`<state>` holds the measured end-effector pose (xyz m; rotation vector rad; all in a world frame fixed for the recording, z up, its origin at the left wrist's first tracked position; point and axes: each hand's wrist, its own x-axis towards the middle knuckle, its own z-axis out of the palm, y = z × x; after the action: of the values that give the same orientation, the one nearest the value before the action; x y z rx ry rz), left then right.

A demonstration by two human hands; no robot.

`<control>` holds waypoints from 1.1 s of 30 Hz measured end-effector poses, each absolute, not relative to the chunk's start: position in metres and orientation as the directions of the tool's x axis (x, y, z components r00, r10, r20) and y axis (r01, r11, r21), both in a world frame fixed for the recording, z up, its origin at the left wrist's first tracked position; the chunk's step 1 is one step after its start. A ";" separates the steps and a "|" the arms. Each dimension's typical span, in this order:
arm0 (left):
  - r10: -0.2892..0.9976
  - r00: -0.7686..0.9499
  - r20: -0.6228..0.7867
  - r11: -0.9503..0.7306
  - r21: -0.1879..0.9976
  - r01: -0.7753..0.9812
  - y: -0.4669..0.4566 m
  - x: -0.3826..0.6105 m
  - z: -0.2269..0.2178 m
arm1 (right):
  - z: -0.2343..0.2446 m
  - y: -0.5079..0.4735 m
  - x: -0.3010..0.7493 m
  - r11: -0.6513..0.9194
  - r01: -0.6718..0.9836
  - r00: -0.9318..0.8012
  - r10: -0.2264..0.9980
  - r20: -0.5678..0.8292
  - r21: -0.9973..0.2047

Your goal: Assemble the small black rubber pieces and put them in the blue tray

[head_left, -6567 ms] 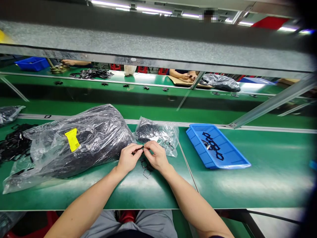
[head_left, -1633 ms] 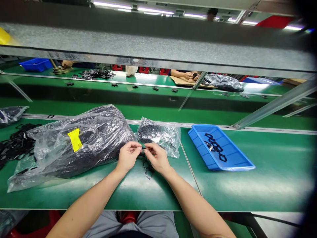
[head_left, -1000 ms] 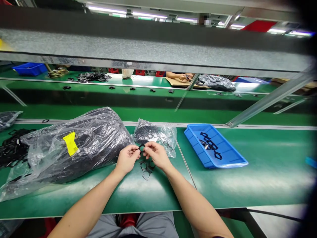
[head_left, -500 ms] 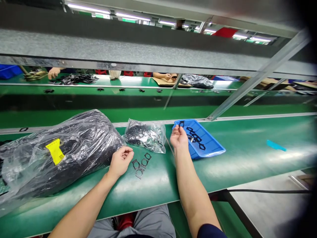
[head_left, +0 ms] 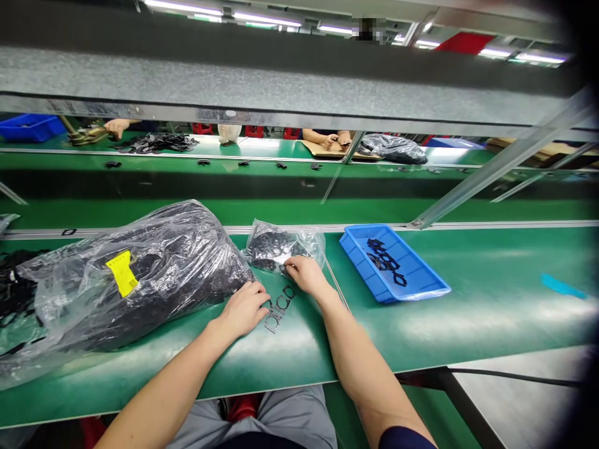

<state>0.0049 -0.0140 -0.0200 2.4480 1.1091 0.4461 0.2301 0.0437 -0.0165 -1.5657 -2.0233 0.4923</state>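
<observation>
My left hand rests low over the green bench, fingers bent and slightly apart, its tips at the edge of several thin black ring-shaped parts. One of those parts is partly hidden by the fingers. My right hand is at the front edge of a small clear bag of black parts, fingers stretched to the left, with nothing visible in them. A large clear plastic bag full of black material, with a yellow label, lies beside my left hand.
A blue tray with several black ring-shaped parts stands to the right. A teal strip lies farther right. A slanted metal post rises behind the tray. Across the line, co-workers' hands work near a dark pile.
My right hand has left the blue tray, where it held a black ring-shaped part, and moved left to the small bag. My left hand has shifted toward the loose parts. The view has turned left.
</observation>
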 end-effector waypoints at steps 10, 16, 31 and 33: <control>0.816 0.578 -0.014 -0.497 0.493 0.714 -0.015 0.005 -0.020 | -0.023 0.045 0.224 0.290 0.913 -0.265 0.956 0.123 -0.287; 0.833 0.553 -0.004 -0.457 0.559 0.692 -0.018 0.003 -0.016 | -0.021 0.046 0.228 0.153 0.803 -0.103 0.988 0.119 -0.576; 0.978 0.090 -0.187 0.198 0.972 -0.125 0.001 0.006 -0.007 | 0.000 0.023 0.203 0.478 0.212 -0.052 0.877 0.479 -0.852; 0.971 0.101 -0.215 0.233 0.947 -0.220 0.002 0.004 -0.001 | -0.003 0.019 0.192 0.569 0.249 -0.215 0.822 0.527 -0.784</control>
<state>0.0039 0.0016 -0.0010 0.9108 1.0842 1.0895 0.1924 0.0190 -0.0032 -0.8887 -1.7521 0.6818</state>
